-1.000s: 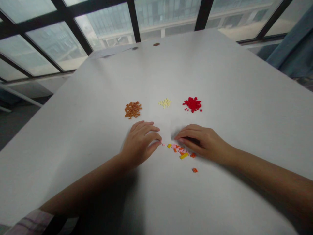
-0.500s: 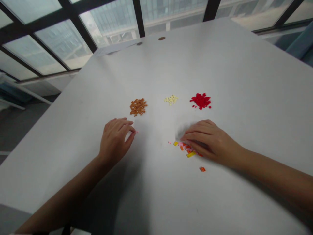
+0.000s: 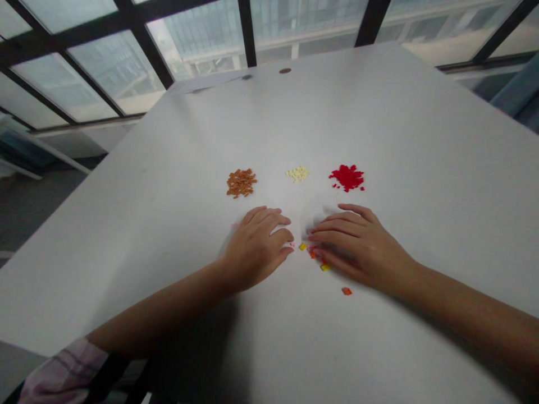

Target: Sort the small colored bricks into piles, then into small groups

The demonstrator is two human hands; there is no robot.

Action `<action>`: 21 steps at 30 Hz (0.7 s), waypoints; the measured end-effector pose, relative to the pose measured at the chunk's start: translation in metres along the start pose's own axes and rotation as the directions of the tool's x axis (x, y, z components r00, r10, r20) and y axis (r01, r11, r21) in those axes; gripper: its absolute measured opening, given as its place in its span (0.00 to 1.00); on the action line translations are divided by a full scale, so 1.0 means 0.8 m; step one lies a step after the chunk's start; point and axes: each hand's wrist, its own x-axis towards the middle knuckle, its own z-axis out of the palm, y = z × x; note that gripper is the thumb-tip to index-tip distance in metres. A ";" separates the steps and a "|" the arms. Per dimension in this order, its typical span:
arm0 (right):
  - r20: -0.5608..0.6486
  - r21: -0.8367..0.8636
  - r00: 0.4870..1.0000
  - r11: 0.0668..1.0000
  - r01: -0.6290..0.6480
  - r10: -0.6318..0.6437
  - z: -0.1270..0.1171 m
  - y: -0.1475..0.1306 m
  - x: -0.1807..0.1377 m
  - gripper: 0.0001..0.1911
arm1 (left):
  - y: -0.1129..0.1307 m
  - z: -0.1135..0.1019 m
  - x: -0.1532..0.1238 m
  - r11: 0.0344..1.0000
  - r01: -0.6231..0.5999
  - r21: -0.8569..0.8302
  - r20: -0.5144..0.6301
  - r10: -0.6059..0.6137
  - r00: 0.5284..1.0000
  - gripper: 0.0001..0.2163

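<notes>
Both hands rest palm down on the white table (image 3: 391, 112). My left hand (image 3: 256, 247) has its fingers lying loosely flat, tips beside a tiny pink piece (image 3: 292, 244) and a yellow piece (image 3: 302, 246). My right hand (image 3: 357, 244) lies with fingers stretched out over a small mixed pile of orange, pink and yellow bricks (image 3: 315, 254), hiding part of it. A yellow brick (image 3: 325, 267) shows under its edge. Neither hand lifts anything.
Three sorted heaps lie in a row beyond the hands: brown (image 3: 241, 182), cream (image 3: 297, 173) and red (image 3: 347, 177). One orange brick (image 3: 346, 290) lies alone nearer to me. Windows with dark frames stand behind the table's far edge.
My left hand went out to the left below the brown heap, then came back to the mixed pile. My right hand stayed on the pile, which looks smaller.
</notes>
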 end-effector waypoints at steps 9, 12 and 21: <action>0.048 0.023 0.996 0.997 -0.077 0.075 0.002 -0.004 0.002 0.08 | -0.018 -0.004 -0.009 0.990 0.031 0.136 -0.065 -0.022 0.998 0.02; 0.050 0.018 0.997 0.998 -0.062 0.061 -0.001 -0.001 -0.001 0.09 | -0.035 -0.020 -0.023 0.958 0.116 0.262 -0.077 -0.099 0.992 0.03; 0.119 0.002 0.992 0.999 0.053 -0.053 -0.034 0.023 -0.002 0.09 | -0.065 -0.034 -0.052 0.905 0.253 0.343 -0.056 -0.249 0.967 0.05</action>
